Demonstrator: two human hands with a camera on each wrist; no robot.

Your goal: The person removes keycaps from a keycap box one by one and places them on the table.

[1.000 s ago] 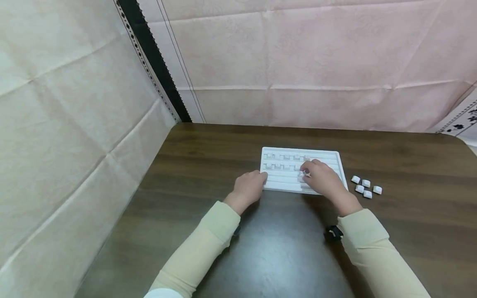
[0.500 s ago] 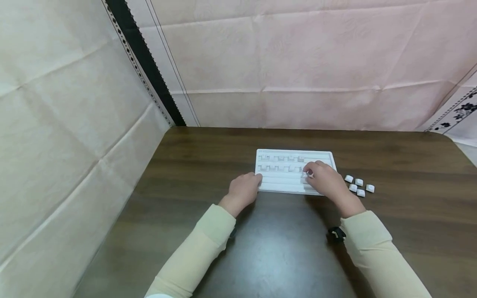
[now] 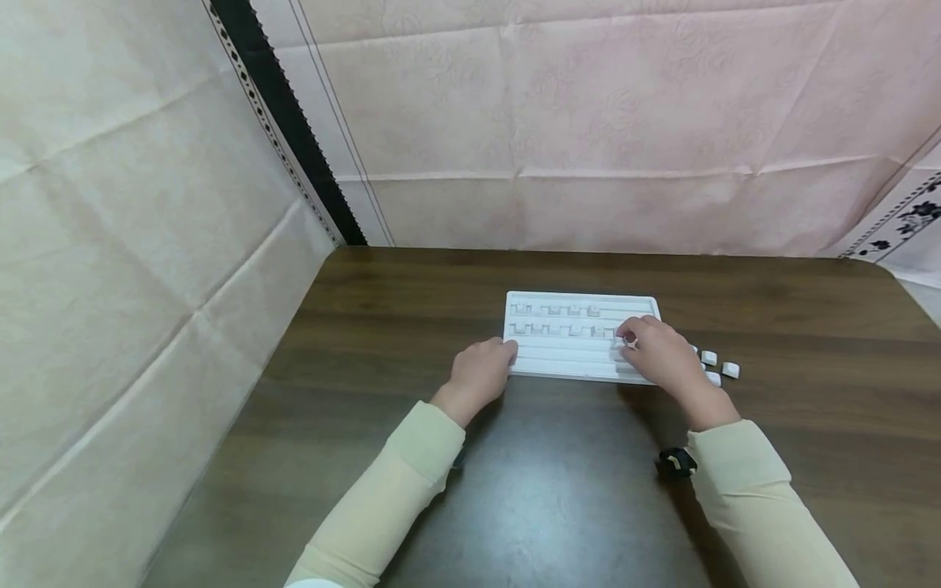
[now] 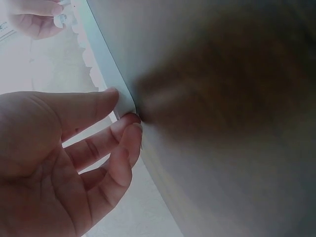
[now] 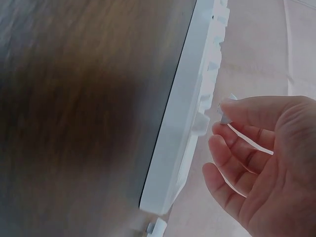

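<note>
A white rectangular board (image 3: 555, 366) with raised ridges lies on the table. Along its two far rows sit several small pale pieces (image 3: 546, 330). My left hand (image 3: 478, 377) grips the board's near left corner, thumb on the top face and fingertips at the edge in the left wrist view. Over the right part of the board, my right hand (image 3: 664, 357) pinches a small white keycap-like piece (image 5: 226, 117) between thumb and index finger. That piece is held just above the ridges; its other fingers are loosely bent.
Several loose white keycap-like pieces (image 3: 730, 370) lie on the dark wooden table (image 3: 559, 482) beside the board's right edge, partly hidden by my right hand. Pale cloth (image 3: 625, 131) hangs behind the table and on the left.
My right hand has moved rightward along the board, now uncovering more of the second row and covering some loose pieces. The left hand stays at its corner; the head view has shifted slightly.
</note>
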